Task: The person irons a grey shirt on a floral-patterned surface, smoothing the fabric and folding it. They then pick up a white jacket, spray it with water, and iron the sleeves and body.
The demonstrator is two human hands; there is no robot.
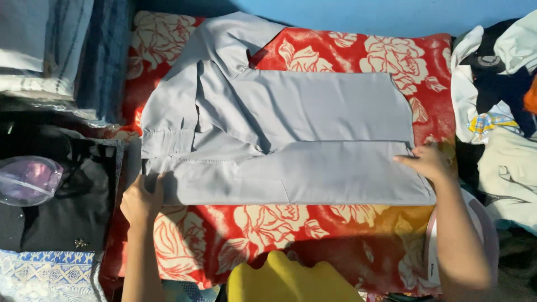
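Observation:
A pale grey pair of trousers [313, 140] lies partly folded on a red bedspread with cream flowers [240, 240]. My left hand [142, 198] grips the garment's near left corner, fingers curled around the edge. My right hand [428, 161] rests flat on the right end of the cloth, fingers spread and pressing it down. Both forearms reach in from the bottom of the view.
A heap of mixed clothes [498, 100] lies to the right. Folded fabrics [61, 50] and a black garment [61, 207] with a clear plastic bag sit to the left. A yellow cloth [285, 279] is at the bottom edge. A blue wall [358, 14] runs behind.

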